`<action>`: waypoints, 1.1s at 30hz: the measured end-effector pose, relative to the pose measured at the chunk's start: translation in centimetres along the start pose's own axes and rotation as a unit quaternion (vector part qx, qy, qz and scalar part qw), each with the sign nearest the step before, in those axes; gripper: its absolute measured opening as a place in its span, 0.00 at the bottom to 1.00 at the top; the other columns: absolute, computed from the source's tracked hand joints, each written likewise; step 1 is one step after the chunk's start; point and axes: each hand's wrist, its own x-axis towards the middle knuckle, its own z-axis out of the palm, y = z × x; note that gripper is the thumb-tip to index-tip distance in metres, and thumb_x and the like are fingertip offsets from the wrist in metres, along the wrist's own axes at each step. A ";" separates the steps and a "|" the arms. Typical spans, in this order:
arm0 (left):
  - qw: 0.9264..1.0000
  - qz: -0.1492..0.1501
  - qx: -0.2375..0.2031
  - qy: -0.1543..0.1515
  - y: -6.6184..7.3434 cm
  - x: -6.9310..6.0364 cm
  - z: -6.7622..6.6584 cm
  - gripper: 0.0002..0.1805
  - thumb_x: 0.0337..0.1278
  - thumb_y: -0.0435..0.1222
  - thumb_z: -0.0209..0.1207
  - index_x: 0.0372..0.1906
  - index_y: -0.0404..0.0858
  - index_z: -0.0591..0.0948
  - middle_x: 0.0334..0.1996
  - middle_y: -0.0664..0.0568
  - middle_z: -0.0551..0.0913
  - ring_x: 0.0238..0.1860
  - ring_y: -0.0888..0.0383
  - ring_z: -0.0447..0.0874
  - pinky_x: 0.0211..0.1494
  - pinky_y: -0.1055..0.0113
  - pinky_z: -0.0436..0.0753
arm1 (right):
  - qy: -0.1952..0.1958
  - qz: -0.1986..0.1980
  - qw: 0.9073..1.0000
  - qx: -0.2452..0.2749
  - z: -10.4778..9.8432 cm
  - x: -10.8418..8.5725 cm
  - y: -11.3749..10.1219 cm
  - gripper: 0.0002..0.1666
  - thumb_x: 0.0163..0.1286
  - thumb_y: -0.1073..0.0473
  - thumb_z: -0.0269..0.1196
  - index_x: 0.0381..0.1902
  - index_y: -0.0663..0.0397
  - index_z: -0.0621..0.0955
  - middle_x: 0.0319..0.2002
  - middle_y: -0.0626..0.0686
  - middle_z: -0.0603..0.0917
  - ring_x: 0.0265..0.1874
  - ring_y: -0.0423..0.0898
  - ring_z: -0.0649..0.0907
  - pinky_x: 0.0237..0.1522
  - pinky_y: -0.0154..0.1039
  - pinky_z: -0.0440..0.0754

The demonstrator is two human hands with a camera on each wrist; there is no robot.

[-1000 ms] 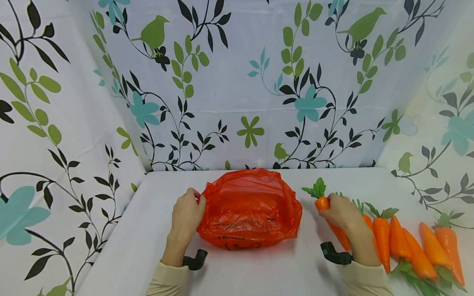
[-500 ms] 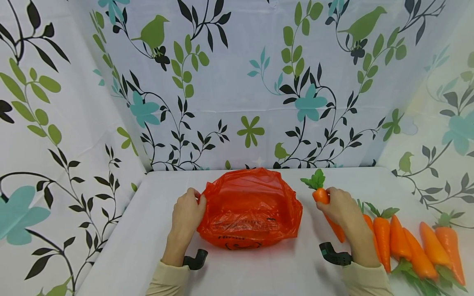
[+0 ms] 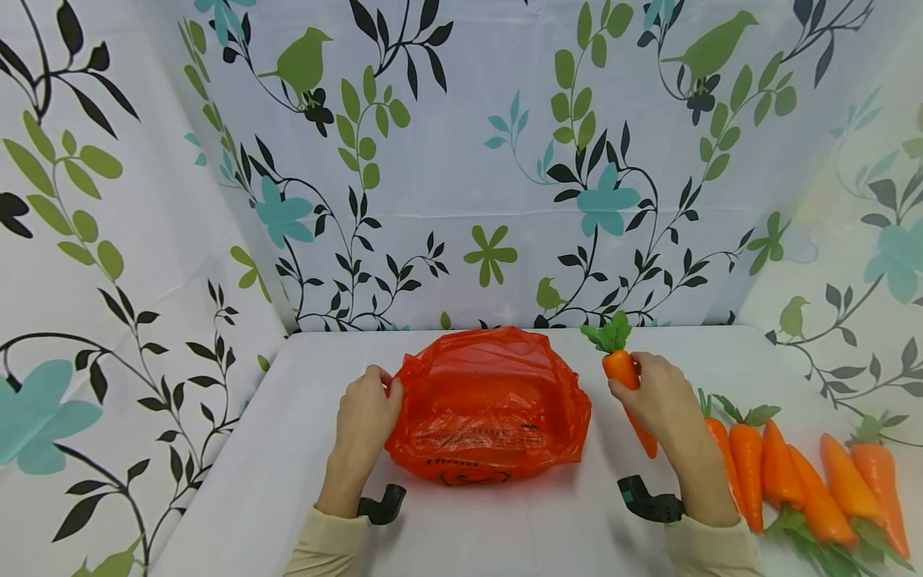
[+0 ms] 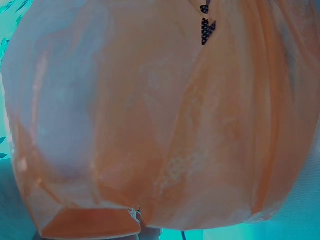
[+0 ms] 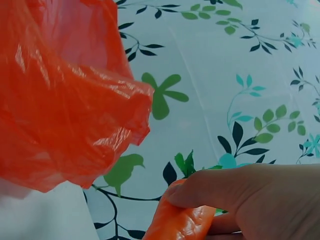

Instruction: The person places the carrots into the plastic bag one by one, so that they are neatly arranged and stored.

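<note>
Behind the white table (image 3: 519, 529) I can see a pale cloth (image 3: 447, 192) with green birds, blue flowers and dark leaves on it. The orange carrot (image 3: 620, 370) is up near three o'clock from the bag, close to it but not touching. Its green leaves point to eleven o'clock and its thin tip points to five. I can't tell if that tip touches the table. The person's right hand (image 3: 659, 401) grips the carrot, and close up I see the thumb lying over it near the leafy end. The shiny red bag (image 3: 497, 401) sits in the middle of the table, with black print low on its front. At its nine o'clock side, the left hand (image 3: 368, 413) pinches the edge. The camera on that wrist shows me mostly bag, so some of the fingers are hidden. Farther out, between three and four o'clock from the bag, six more carrots (image 3: 818, 501) lie close together, some with leaves up and some with leaves down. One is partly behind the right arm. Each arm has a tan sleeve (image 3: 328, 545), and each wrist wears a small black camera (image 3: 382, 506).
</note>
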 end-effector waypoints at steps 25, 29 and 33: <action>1.000 0.004 -0.010 0.005 -0.2 0.2 0.2 0.15 0.67 0.40 0.55 0.45 0.30 0.78 0.34 0.40 0.86 0.24 0.53 0.81 0.29 0.60 0.86 | 0.139 -0.096 0.985 0.028 0.1 -1.9 -4.0 0.32 0.66 0.57 0.66 0.63 0.69 0.73 0.53 0.70 0.80 0.45 0.64 0.84 0.45 0.59 0.86; 1.000 0.000 -0.012 0.000 -0.2 0.2 0.2 0.15 0.68 0.40 0.55 0.46 0.30 0.78 0.35 0.40 0.86 0.24 0.54 0.81 0.30 0.60 0.87 | 0.163 -0.117 0.979 0.032 0.3 -2.2 -4.7 0.31 0.65 0.59 0.67 0.63 0.69 0.74 0.53 0.69 0.81 0.44 0.64 0.85 0.43 0.58 0.86; 1.000 0.002 -0.013 0.002 -0.2 0.1 0.2 0.15 0.68 0.40 0.55 0.46 0.30 0.78 0.34 0.40 0.86 0.24 0.54 0.81 0.30 0.60 0.87 | 0.175 -0.136 0.974 0.035 0.5 -2.5 -5.2 0.31 0.65 0.59 0.68 0.63 0.68 0.74 0.54 0.68 0.81 0.44 0.63 0.85 0.42 0.57 0.87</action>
